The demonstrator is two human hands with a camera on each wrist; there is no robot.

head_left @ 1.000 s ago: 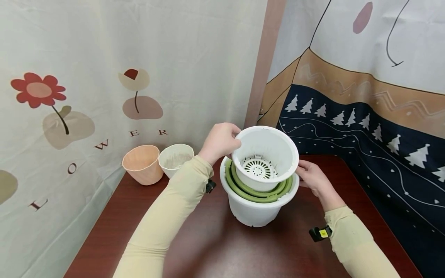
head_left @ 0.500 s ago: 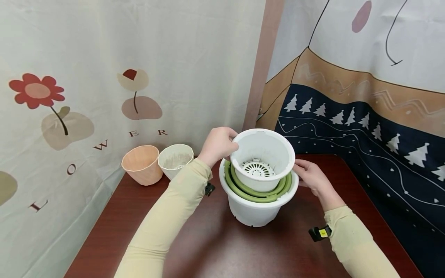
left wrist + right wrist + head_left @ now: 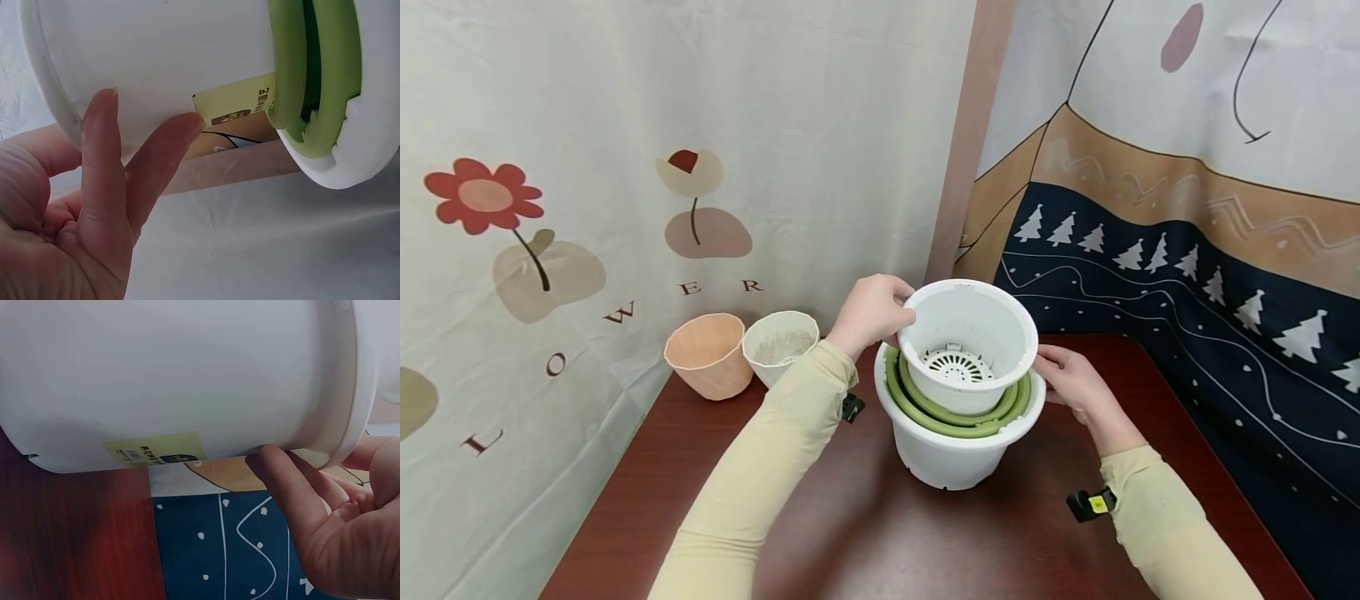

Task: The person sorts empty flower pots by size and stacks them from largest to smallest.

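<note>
My left hand (image 3: 871, 314) grips the left rim of a small white flower pot (image 3: 967, 317) with a slotted bottom. This pot sits tilted inside two nested green-rimmed pots (image 3: 958, 429). They stand within a large white flower pot (image 3: 947, 462) upright on the table. In the left wrist view, fingers (image 3: 103, 150) lie along the small pot's outer wall near a yellow label (image 3: 234, 103). My right hand (image 3: 1075, 385) holds the large pot's right rim. The right wrist view has its fingers (image 3: 284, 487) under that rim, beside another label (image 3: 156, 450).
A peach faceted pot (image 3: 709, 358) and a cream faceted pot (image 3: 781, 329) stand side by side at the table's back left. Printed curtains (image 3: 820, 150) hang behind and to the right of the dark red-brown table (image 3: 970, 550).
Over the first half second the small white pot sinks slightly and shifts a little left, with my left hand following. Since then it barely moves. My right hand stays at the large pot's rim.
</note>
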